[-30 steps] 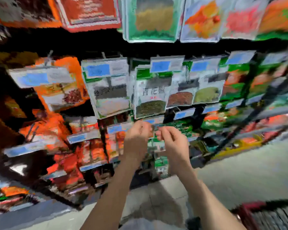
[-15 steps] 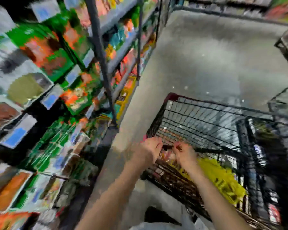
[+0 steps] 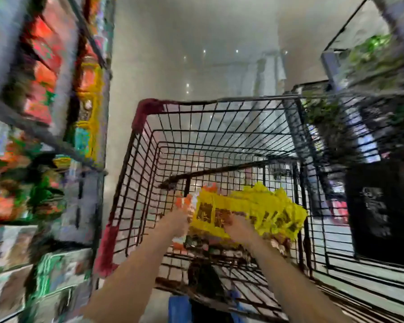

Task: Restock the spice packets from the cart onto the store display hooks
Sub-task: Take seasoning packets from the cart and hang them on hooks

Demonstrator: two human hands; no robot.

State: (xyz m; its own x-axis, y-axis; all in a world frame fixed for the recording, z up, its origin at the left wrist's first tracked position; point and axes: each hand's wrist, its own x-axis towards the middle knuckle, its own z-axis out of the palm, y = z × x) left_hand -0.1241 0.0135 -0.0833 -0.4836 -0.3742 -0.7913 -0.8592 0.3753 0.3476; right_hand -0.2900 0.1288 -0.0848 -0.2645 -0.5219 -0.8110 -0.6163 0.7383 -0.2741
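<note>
A black wire cart [image 3: 149, 145] with red corner guards stands in front of me. A pile of yellow spice packets [image 3: 261, 208] lies in its near end, with an orange packet [image 3: 184, 202] at the pile's left edge. My left hand [image 3: 176, 221] reaches into the cart at the orange packet. Beside it, my right hand [image 3: 239, 226] lies on the yellow packets. Motion blur hides both sets of fingers, so I cannot tell their grip. The display shelves [image 3: 44, 127] with hanging packets run along the left.
Grey aisle floor [image 3: 173, 54] stretches ahead beyond the cart. A second black wire cart [image 3: 364, 145] holding green produce stands close on the right. A dark box [image 3: 380, 213] sits low on the right. Shelf uprights [image 3: 86, 26] stand close to the cart's left side.
My view swung from the display hooks down to the cart. Both hands left the shelf and went down into the cart, onto the packets.
</note>
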